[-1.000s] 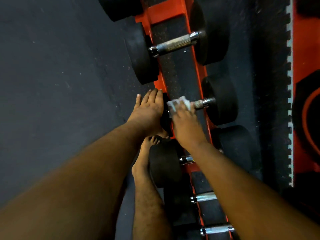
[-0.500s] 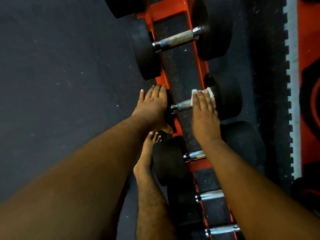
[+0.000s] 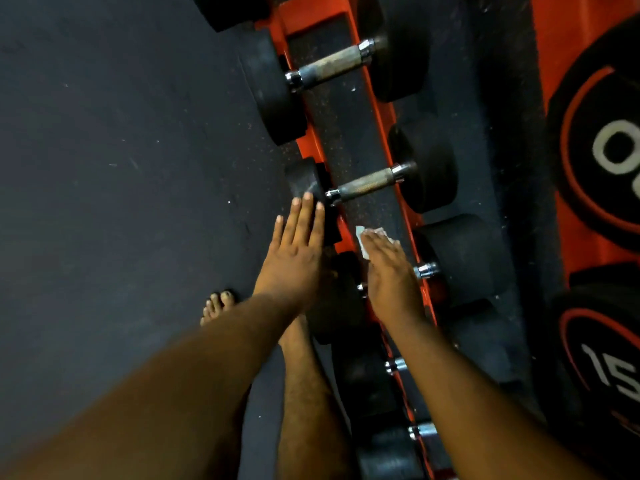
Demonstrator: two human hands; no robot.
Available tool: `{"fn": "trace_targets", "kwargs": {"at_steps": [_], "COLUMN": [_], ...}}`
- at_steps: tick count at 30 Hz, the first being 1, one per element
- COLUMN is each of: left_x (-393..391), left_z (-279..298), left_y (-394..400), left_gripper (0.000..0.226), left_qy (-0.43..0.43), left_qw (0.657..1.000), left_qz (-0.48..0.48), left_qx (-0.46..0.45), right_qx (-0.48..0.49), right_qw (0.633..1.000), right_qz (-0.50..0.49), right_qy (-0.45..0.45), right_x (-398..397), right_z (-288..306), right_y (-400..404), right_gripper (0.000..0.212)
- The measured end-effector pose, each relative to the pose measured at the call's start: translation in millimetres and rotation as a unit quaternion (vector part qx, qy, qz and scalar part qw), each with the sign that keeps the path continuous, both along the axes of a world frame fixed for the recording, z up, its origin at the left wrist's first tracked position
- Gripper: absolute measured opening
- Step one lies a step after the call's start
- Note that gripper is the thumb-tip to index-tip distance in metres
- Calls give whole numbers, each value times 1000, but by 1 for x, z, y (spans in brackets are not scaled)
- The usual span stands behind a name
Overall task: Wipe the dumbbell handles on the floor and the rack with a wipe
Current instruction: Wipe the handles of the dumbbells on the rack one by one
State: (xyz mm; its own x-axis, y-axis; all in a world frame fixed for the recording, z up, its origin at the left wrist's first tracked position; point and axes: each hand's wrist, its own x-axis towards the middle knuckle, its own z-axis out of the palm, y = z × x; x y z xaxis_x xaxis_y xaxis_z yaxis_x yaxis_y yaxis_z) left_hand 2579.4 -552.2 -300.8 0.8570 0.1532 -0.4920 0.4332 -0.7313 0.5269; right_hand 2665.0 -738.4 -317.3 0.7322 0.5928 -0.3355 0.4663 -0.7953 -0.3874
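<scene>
— Hands first: where are they?
— Left hand [image 3: 294, 258], fingers straight and together, reaches toward the black rubber end of a metal-handled dumbbell [image 3: 372, 183] on the orange steel rack [image 3: 346, 233]. Right hand [image 3: 389, 275] lies flat, fingers extended, over the nearer dumbbell's handle.
— And the wipe?
— White crumpled wipe [image 3: 363, 242] sits under the right fingertips, just near of that far handle.

The dark grey rubber floor [image 3: 104, 168] looks matt and finely speckled. The orange-painted metal rack [image 3: 381, 126] has a slight sheen, and its black inset strip [image 3: 346, 133] looks grainy, flecked with dust. The knurled steel dumbbell handle [image 3: 367, 185] is dull and worn, with bright chromed collars; its black rubber dumbbell heads [image 3: 429, 171] are matt and scuffed. The white paper-like wipe [image 3: 363, 242] looks thin and crumpled.
</scene>
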Motion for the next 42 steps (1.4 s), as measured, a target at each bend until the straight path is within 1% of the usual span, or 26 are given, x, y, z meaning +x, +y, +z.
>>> {"fn": "trace_targets", "kwargs": {"at_steps": [2,4,5,7,9,10,12,13,14,15,17,18,20,22,24,25,28,29,32,34,36,37,38,40,41,42], "left_x": [-21,-37,-43,-45,-38,-34,-25,-23,-24,-25,-27,-27,-28,-27,-26,-25,-25,-25,-24,-23,-23,-24,-24,-24,-23,-24], "left_z": [4,6,5,-1,-11,-15,-22,-24,-24,-25,-27,-28,-27,-27,-28,-28,-29,-29,-27,-26,-24,-24,-25,-25,-25,-25], "left_y": [-25,-48,-61,-80,-89,-94,-100,-100,-103,-106,-107,-107,-105,-103,-100,-99,-96,-97,-97,-95,-94,-95,-95,-96,-96,-95], "left_gripper": [102,111,118,127,134,138,146,150,152,152,150,149,150,150,149,149,148,147,147,148,148,147,147,147,147,147], "left_qy": [18,76,102,135,137,137,137,139,136,133,121,117,114,111,118,122,131,131,131,130,130,131,131,131,131,131], "left_qw": [999,992,989,983,984,986,987,988,989,990,991,992,992,992,990,989,988,988,988,988,988,988,988,988,988,988], "left_qz": [-37,-73,-82,-70,-49,-38,-24,-18,-8,1,11,14,12,9,8,6,6,5,6,4,2,3,5,8,7,6], "left_qx": [-28,-66,-75,-101,-102,-92,-75,-66,-57,-49,-49,-52,-52,-58,-74,-77,-85,-85,-82,-83,-82,-82,-84,-81,-80,-80], "right_qx": [-32,-94,-138,-194,-211,-220,-240,-249,-253,-253,-246,-245,-256,-289,-302,-295,-264,-270,-316,-351,-343,-331,-314,-315,-319,-312], "right_qw": [999,990,979,957,945,942,946,949,949,947,931,923,914,906,908,912,911,907,891,867,874,883,890,885,886,896], "right_qz": [32,102,139,195,232,243,216,191,182,193,267,295,313,308,289,285,316,320,326,350,341,332,330,337,329,311], "right_qy": [-11,22,48,95,90,68,9,-21,-42,-49,-36,-29,-28,-14,6,8,-30,-37,20,55,44,26,-9,-69,-68,-56], "right_x": [-12,-21,-25,-23,-7,3,22,23,17,4,-23,-28,-17,3,13,11,-12,-12,11,23,19,10,-1,-14,-12,-9], "right_z": [3,-5,-11,-21,-25,-25,-21,-18,-15,-14,-15,-17,-20,-26,-29,-27,-12,-11,-21,-28,-28,-23,-17,-10,-13,-18], "right_y": [-21,-34,-39,-43,-45,-50,-61,-62,-65,-67,-70,-70,-63,-48,-40,-43,-69,-72,-35,-8,-17,-34,-54,-80,-77,-68], "right_gripper": [54,57,59,60,53,46,34,34,38,47,66,68,62,49,42,44,62,62,38,30,34,41,50,61,59,52]}}
